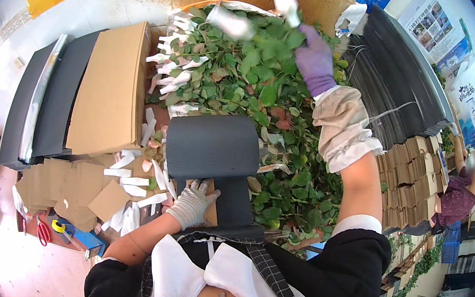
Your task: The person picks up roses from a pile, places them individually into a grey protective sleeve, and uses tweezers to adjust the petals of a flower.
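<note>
My left hand [193,205], in a pale striped knit glove, lies flat with its fingers apart at the lower edge of a black corrugated sheet [213,147], which curls over above it. A strip of brown cardboard [211,213] shows beside its fingers. My right hand [315,63], in a purple glove, reaches to the far side and closes around leafy flower stems [257,48], slightly blurred. White-wrapped flower heads [285,2] stick out near it, smeared by motion. Below spreads a big pile of leafy stems [299,181], many with white-sleeved heads at the left.
Left stand a brown cardboard box [109,88] and black boards [66,91]. Cardboard pieces [56,187], white paper sleeves [130,218], red scissors [43,232] and a yellow tape measure [59,227] lie lower left. Stacked black sheets [393,79] and folded cardboard [406,178] stand right; beyond is another person [459,192].
</note>
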